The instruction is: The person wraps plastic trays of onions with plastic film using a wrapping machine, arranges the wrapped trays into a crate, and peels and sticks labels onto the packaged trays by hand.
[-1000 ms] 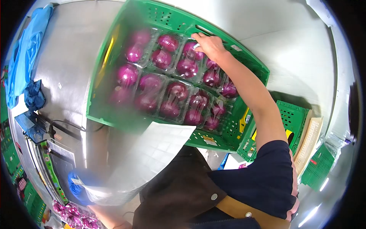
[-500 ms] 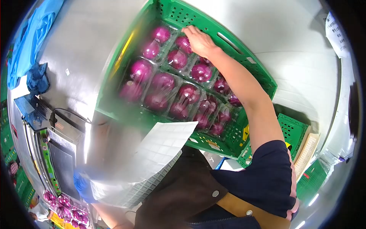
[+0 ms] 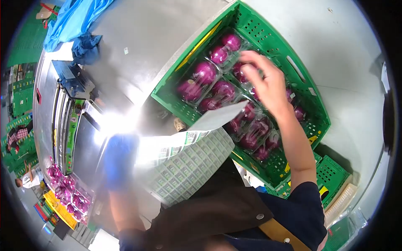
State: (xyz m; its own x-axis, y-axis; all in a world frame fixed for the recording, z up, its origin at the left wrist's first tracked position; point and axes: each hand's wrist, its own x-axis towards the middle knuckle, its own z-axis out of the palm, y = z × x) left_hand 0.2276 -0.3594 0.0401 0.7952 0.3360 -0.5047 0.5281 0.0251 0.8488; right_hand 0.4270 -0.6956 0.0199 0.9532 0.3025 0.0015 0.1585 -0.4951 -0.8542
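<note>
Paper sheets (image 3: 190,165) now over onion packs (image 3: 224,89)

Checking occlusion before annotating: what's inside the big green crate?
Clear packs of red onions sit in the crate. The right hand and forearm cover some packs; label sheets partly hide others. Anything beneath the packs can't be seen.

Up on the steel worktop (image 3: 140,46), light-blue sheeting (image 3: 77,20) sprawls beside a crumpled dark-blue bundle (image 3: 86,49); far left, there's a person in white (image 3: 31,180); lower right, a cream basket (image 3: 341,202).
</note>
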